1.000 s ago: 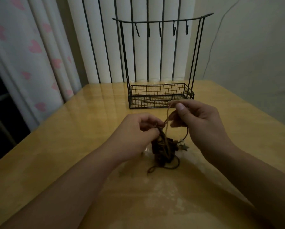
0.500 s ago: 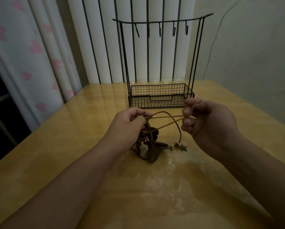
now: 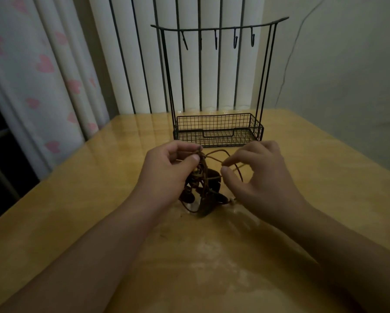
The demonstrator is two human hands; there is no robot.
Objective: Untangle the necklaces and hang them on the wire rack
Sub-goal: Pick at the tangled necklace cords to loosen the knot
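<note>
Two hands pinch one necklace tangle: left hand, right hand.

The wire rack is set upright on the far part of the tabletop, with its basket at the base and its hooks along the top bar. The tangled necklaces are held nearer, before the rack, their lower end touching the tabletop. The left hand is placed left of the tangle, the right hand right of it. A curtain is hung beyond the tabletop's left edge.
</note>
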